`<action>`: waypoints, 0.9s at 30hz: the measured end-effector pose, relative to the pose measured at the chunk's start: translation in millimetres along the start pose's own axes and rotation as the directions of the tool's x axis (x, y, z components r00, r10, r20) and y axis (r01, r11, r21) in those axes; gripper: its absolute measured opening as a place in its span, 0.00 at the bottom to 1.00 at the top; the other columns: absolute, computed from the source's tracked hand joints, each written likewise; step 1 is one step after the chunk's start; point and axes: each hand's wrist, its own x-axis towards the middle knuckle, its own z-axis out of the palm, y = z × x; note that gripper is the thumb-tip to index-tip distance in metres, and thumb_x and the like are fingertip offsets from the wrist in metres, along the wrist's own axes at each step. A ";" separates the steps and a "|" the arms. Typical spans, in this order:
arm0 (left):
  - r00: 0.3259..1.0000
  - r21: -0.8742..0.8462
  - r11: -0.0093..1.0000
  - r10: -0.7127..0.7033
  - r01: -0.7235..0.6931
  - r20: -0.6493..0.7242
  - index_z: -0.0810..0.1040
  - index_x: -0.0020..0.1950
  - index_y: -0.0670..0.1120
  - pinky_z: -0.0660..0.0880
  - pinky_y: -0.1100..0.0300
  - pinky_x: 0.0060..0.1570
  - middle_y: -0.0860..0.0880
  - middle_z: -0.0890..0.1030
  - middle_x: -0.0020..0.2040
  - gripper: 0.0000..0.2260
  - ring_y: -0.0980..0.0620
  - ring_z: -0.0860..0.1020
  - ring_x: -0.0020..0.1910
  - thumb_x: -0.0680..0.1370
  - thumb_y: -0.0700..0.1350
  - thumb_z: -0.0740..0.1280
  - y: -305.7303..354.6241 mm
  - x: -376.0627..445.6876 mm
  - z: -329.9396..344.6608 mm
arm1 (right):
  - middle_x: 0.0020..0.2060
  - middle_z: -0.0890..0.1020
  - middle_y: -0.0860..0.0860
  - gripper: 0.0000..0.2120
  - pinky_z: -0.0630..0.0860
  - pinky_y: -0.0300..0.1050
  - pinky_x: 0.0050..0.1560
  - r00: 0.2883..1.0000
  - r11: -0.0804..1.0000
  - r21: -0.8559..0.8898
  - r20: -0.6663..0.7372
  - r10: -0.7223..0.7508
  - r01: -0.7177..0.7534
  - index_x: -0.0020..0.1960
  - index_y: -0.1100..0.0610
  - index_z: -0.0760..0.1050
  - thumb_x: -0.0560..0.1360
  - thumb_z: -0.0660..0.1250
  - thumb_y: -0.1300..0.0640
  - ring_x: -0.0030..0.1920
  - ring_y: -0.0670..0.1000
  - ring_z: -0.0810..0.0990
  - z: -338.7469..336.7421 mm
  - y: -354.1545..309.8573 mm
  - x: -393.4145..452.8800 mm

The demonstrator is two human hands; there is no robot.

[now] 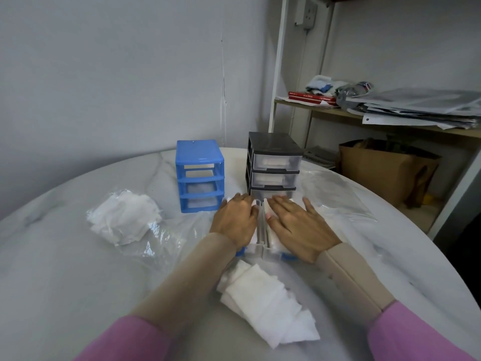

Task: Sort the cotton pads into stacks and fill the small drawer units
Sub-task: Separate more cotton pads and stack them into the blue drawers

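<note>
Two drawer units: blue (pixel 200 175), black (pixel 273 162); two pad piles (pixel 125 217) (pixel 265 295).

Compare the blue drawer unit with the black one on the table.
The blue drawer unit has an empty top slot; the black drawer unit has its top drawer in.
The blue one stands left, the black one right, nearer both hands.
Both are small three-tier units standing upright on the table.

Pink sleeves (pixel 135 337) over beige undersleeves (pixel 348 277)
</note>
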 end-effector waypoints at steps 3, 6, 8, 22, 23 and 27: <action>0.992 0.067 0.998 -0.001 -0.008 0.127 0.55 0.76 0.43 0.47 0.53 0.73 0.45 0.57 0.76 0.21 0.49 0.53 0.75 0.83 0.48 0.47 -0.7 -0.3 1.1 | 0.77 0.48 0.50 0.25 0.41 0.45 0.73 0.998 1.000 0.016 0.066 -0.007 0.006 0.77 0.56 0.44 0.82 0.42 0.50 0.76 0.45 0.45 7.1 1.7 3.3; 0.979 0.155 0.988 -0.012 -0.020 0.205 0.46 0.77 0.43 0.41 0.53 0.73 0.46 0.47 0.78 0.23 0.51 0.45 0.76 0.83 0.49 0.44 -1.4 -1.2 2.5 | 0.77 0.46 0.51 0.25 0.42 0.42 0.73 0.990 1.000 -0.001 0.140 -0.010 0.010 0.77 0.57 0.43 0.83 0.42 0.51 0.76 0.46 0.44 10.9 4.4 5.6; 0.974 0.186 0.982 -0.021 -0.023 0.228 0.44 0.77 0.42 0.40 0.53 0.73 0.46 0.44 0.78 0.23 0.51 0.43 0.76 0.83 0.49 0.43 -0.7 -2.5 2.6 | 0.77 0.46 0.51 0.24 0.43 0.43 0.74 0.987 1.000 -0.007 0.159 -0.011 0.012 0.77 0.57 0.44 0.83 0.43 0.52 0.76 0.47 0.46 10.0 4.9 4.7; 0.995 0.012 0.995 0.098 -0.098 0.015 0.59 0.74 0.48 0.46 0.48 0.74 0.46 0.58 0.75 0.20 0.49 0.53 0.75 0.82 0.48 0.54 1.6 -0.7 -3.3 | 0.66 0.70 0.49 0.17 0.67 0.42 0.64 0.989 0.931 0.362 -0.146 0.003 0.051 0.68 0.54 0.67 0.82 0.52 0.52 0.63 0.49 0.70 -6.3 17.6 0.6; 0.989 -0.031 0.990 0.133 -0.136 -0.063 0.67 0.70 0.49 0.54 0.48 0.72 0.47 0.66 0.71 0.18 0.49 0.61 0.71 0.81 0.47 0.58 3.2 0.5 -6.1 | 0.61 0.74 0.49 0.13 0.68 0.35 0.58 0.984 0.918 0.392 -0.179 0.006 0.065 0.63 0.54 0.72 0.81 0.55 0.55 0.59 0.48 0.73 -10.2 22.9 0.1; 0.977 -0.292 0.933 0.211 -0.211 -0.034 0.81 0.52 0.50 0.70 0.50 0.60 0.55 0.79 0.49 0.06 0.54 0.76 0.52 0.76 0.46 0.67 9.2 0.3 -15.4 | 0.48 0.80 0.49 0.07 0.66 0.22 0.41 0.991 0.895 0.444 -0.132 0.011 0.049 0.50 0.53 0.79 0.74 0.66 0.61 0.46 0.44 0.76 -21.1 38.7 -5.8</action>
